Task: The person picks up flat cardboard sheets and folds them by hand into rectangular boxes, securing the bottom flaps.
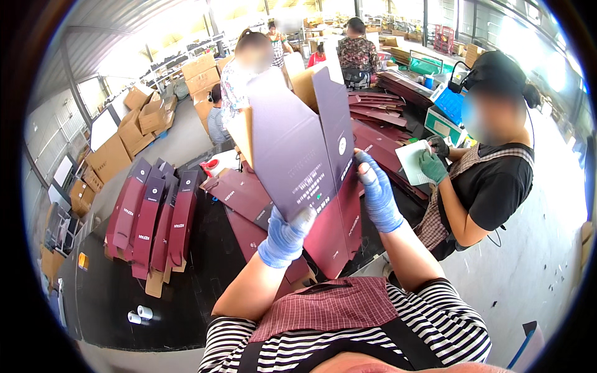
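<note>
A large cardboard carton (292,149), dark purple shading into maroon, stands tilted up in front of me with its top flaps spread. My left hand (286,237), in a blue glove, grips its lower left edge with the thumb on the printed face. On the opposite side my right hand (377,194), gloved the same way, holds the right edge, thumb up along the panel. The fingers behind the carton are hidden. Flat maroon carton blanks (239,196) lie under and beside it on the black table (186,317).
Several formed maroon cartons (146,224) stand grouped at the left, near two white rolls (144,312) and a red tape roll (212,166). More blanks (376,109) are piled behind. At the right a person (491,168) in green gloves holds a pale sheet (411,163). Other people work farther back.
</note>
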A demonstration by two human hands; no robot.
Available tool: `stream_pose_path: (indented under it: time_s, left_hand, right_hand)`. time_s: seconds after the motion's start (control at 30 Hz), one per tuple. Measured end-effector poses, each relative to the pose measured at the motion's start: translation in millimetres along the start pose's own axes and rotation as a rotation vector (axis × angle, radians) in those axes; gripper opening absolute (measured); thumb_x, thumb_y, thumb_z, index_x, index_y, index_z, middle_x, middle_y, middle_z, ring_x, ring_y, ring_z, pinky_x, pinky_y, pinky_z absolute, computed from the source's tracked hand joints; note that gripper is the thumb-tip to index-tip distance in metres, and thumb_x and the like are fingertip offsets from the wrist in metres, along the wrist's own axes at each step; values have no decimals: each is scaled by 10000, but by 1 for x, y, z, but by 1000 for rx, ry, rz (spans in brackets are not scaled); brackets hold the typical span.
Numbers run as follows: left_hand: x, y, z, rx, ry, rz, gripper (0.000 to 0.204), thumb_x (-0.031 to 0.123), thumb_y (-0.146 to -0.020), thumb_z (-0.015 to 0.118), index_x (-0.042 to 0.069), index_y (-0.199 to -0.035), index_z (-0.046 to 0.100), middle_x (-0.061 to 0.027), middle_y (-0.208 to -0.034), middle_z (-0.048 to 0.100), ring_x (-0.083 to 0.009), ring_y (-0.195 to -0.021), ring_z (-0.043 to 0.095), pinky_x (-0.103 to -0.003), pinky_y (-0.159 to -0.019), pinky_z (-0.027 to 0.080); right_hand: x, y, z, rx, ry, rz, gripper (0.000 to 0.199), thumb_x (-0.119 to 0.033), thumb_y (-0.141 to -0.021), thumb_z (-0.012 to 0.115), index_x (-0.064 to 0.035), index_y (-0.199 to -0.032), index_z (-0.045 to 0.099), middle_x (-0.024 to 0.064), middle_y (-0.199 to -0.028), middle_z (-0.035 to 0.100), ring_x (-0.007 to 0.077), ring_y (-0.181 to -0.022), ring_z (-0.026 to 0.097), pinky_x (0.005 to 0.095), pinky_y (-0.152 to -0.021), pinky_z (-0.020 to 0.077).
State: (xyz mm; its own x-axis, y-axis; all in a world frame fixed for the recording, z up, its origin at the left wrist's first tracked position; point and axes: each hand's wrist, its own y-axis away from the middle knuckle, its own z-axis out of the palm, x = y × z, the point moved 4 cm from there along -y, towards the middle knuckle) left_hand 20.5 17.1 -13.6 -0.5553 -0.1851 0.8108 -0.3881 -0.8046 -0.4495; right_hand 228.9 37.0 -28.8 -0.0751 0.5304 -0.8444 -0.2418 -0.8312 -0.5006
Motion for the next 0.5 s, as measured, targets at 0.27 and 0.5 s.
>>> stream_pose_path:
  time_s: [0.27,0.5]
  left_hand:
    - [1,-29,-10,96,-129,97,1256,84,-754,806,124,-1655,-69,-145,-1506,399,-241,-1315,493,-377,-1097,451]
    - [-15,-2,-38,135,-340,253,1194,304,-755,892,48,-1645,138,-108,-1532,417,-241,-1349,461,-412,-1131,394]
  right_hand:
    - [33,38,20,-237,-187,231,583,-475,-1086,440,-14,-1430,536,84,-1313,640,146,-1170,595,316,-1018,490]
    - [-7,50,37,-299,-490,182,940,-680,-994,489,15,-1595,292,137,-1546,458,201,-1396,437,352,-1181,328]
